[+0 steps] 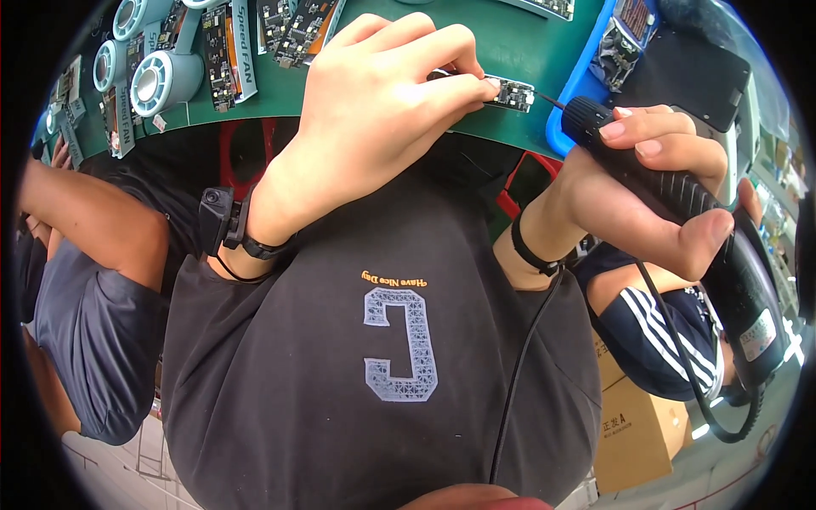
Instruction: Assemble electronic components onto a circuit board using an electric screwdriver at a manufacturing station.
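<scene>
Circuit board (514, 95), pinched in the left hand's (391, 93) fingertips over the green tabletop (518, 51), left of the blue tray (556, 136); right hand (637, 195) curled round a black electric screwdriver (748, 285), its thin bit (551, 101) near the board's right end; whether they touch, I cannot tell.

Grn tbl (531, 53), pale flr (710, 466).

Illumination bright, fairly even; source not determinable. Pale highlights on left hand (353, 127); shirt (297, 365) dark, folds faintly legible. Glare on clear plastic (769, 93). Table (276, 98) edge bowed by lens; rim soft, corners black. Central area reasonably sharp.
</scene>
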A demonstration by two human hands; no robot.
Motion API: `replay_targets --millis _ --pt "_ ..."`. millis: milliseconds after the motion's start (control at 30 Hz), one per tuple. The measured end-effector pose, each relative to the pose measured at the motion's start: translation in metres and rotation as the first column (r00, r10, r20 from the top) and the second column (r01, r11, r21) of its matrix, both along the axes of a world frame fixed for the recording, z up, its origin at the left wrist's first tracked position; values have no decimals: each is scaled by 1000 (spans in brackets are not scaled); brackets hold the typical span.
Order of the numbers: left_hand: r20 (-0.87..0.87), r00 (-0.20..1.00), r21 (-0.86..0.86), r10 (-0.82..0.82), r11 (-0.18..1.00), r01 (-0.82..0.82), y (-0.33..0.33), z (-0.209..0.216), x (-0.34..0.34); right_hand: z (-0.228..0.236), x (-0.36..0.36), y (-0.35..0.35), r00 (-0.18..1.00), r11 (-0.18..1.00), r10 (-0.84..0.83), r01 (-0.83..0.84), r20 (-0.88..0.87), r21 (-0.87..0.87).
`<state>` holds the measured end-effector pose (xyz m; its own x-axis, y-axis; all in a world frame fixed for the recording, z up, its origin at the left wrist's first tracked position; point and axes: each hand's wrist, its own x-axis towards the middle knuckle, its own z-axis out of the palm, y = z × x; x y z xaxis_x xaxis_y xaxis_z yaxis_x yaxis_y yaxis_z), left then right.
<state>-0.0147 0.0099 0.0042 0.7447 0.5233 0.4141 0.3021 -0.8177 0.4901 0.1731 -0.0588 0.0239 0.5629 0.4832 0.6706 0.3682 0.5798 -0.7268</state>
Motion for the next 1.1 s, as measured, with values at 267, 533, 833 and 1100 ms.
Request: replay_targets --millis 267,533,833,1100 --pt "29 1000 26 2 1000 -3 1 -5 0 -4 -9 6 997 995 75 -73 -28 72" --pt "398 912 459 -94 882 -109 16 -36 8 -8 -14 13 992 990 118 -113 52 -89" --pt "2 1000 53 -13 999 13 -1 0 2 -8 -10 16 993 991 116 -117 -20 -62" --pt "-38 997 83 -60 995 63 3 -3 1 25 23 -46 983 985 -94 114 -155 126"
